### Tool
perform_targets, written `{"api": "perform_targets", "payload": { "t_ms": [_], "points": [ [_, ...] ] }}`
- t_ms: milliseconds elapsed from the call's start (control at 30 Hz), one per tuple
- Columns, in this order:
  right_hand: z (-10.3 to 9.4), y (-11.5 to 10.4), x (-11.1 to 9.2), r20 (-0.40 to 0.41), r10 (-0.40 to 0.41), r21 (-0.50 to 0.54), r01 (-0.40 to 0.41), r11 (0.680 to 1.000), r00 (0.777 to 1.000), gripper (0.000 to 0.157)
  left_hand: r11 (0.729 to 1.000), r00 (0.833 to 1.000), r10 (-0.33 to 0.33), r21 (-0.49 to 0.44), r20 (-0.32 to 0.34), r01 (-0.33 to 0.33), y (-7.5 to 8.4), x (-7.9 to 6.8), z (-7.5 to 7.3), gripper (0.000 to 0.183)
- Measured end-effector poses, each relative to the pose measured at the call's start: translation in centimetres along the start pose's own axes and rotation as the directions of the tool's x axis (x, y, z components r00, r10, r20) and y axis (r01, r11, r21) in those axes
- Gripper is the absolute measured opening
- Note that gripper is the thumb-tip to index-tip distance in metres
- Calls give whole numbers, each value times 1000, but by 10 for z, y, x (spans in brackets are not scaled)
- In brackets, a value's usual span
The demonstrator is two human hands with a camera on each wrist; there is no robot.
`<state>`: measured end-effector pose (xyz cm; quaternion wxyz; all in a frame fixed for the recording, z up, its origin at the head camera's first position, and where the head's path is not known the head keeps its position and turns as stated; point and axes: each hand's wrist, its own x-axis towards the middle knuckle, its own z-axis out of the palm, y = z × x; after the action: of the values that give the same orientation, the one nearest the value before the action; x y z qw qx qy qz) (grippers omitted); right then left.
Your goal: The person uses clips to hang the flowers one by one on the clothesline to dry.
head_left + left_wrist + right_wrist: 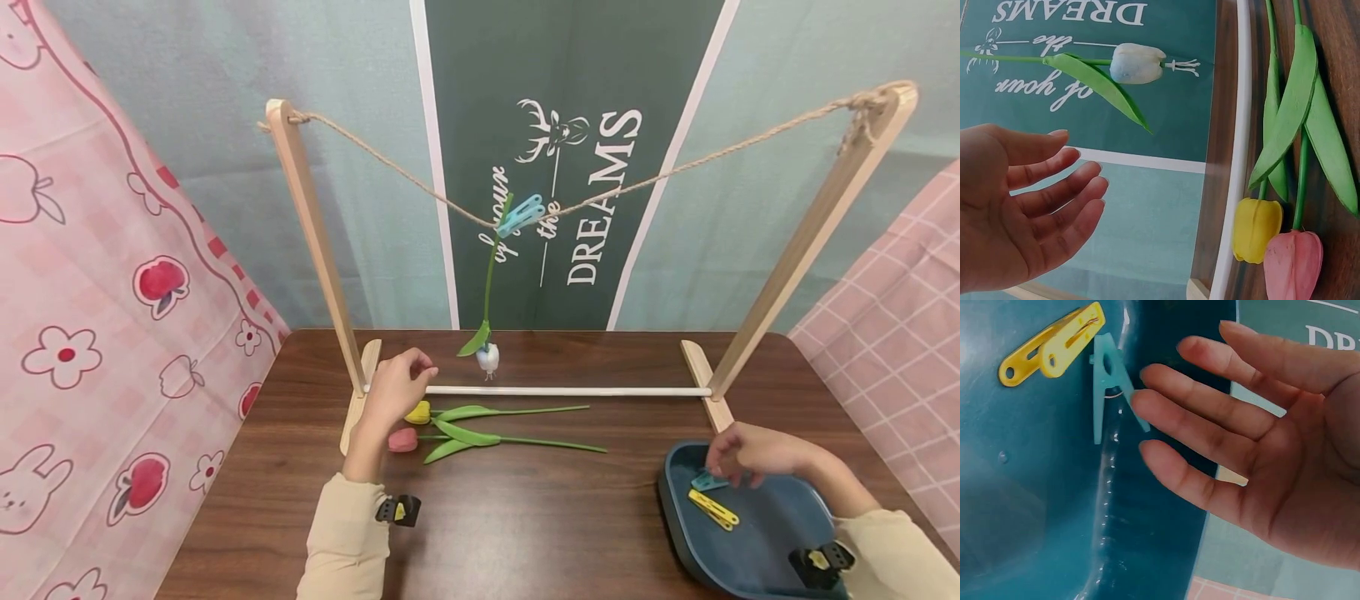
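Note:
In the head view my left hand [401,385] hovers above the yellow tulip [417,412] and the pink tulip [402,440], which lie side by side on the table. Its fingers are loosely bent and empty in the left wrist view. A white tulip [488,358] hangs head down from the rope, its stem held by a light-blue clothespin [522,216]. My right hand [765,454] is over the dark blue tray [675,533], fingers spread beside a teal clothespin [1105,369]; whether a fingertip touches it I cannot tell. A yellow clothespin [1054,350] lies close by.
A wooden frame stands on the table, with a left post [315,242], a right post [813,237] and a white rod [570,392] low between them. Twine [697,165] sags from post to post. Behind hangs a green curtain [480,67] with printed lettering.

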<state>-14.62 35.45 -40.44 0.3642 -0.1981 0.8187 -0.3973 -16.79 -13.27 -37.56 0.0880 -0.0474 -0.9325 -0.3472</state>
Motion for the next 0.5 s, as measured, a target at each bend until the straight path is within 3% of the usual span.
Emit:
{"api": "perform_targets", "payload": {
  "t_ms": [300,500],
  "points": [
    [5,9,1,98,35,43,-39,998,995,16,1000,1000,2,7,3,-2,-1,0,0,7],
    [7,12,2,113,65,57,-72,996,991,13,1000,1000,-11,3,13,11,-1,0,0,7]
  ]
}}
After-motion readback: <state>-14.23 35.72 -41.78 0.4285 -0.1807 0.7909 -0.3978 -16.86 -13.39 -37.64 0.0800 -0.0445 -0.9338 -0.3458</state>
